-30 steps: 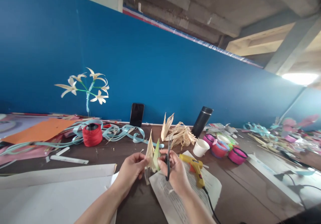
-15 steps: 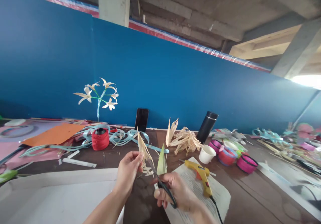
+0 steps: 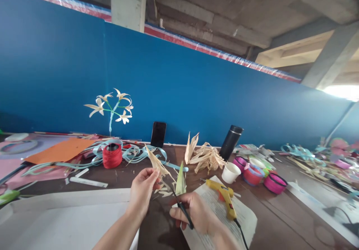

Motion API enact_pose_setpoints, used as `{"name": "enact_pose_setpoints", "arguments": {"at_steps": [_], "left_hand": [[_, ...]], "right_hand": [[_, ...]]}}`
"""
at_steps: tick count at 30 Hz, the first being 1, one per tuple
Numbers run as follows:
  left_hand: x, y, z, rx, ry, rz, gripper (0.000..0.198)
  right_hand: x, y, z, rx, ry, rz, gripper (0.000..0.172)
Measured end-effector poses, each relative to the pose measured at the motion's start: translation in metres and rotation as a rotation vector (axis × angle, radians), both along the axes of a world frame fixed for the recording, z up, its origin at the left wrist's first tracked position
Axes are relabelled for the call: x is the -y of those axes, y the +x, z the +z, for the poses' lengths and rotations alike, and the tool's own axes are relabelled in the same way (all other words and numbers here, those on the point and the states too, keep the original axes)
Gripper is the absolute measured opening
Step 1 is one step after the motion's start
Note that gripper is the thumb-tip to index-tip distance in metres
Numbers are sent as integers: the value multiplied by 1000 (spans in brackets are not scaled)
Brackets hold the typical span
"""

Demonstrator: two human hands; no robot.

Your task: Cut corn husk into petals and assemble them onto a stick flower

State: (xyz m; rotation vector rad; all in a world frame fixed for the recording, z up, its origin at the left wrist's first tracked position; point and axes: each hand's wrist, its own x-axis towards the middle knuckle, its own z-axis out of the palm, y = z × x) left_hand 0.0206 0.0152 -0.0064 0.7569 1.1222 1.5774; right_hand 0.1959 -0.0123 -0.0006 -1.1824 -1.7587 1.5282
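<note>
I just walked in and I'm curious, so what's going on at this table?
A person is working with dried leaves. The left hand pinches a pale dry leaf, and the right hand holds scissors, blades angled toward that leaf. A greenish leaf stands just beyond the right hand; whether that hand grips it is unclear. Pale scraps lie between the hands, and a yellow glue gun rests on a printed sheet.

Bench (image 3: 269,220) before partition (image 3: 179,85).
Spool (image 3: 112,157) left of phone (image 3: 158,134); scissors (image 3: 185,213) right of husk piece (image 3: 155,161); glue gun (image 3: 230,205) on paper (image 3: 246,213).
</note>
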Motion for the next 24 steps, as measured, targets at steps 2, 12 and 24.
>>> {"name": "enact_pose_setpoints", "arguments": {"at_steps": [2,12,24], "left_hand": [[0,1,0,-3,-9,-16,34],[6,8,-3,-24,-36,-127,30],[7,11,-5,-69,-53,-185,31]], "right_hand": [[0,0,0,-6,0,7,37],[-3,0,-7,-48,31,-42,40],[-7,4,-16,-61,97,-14,42]]}}
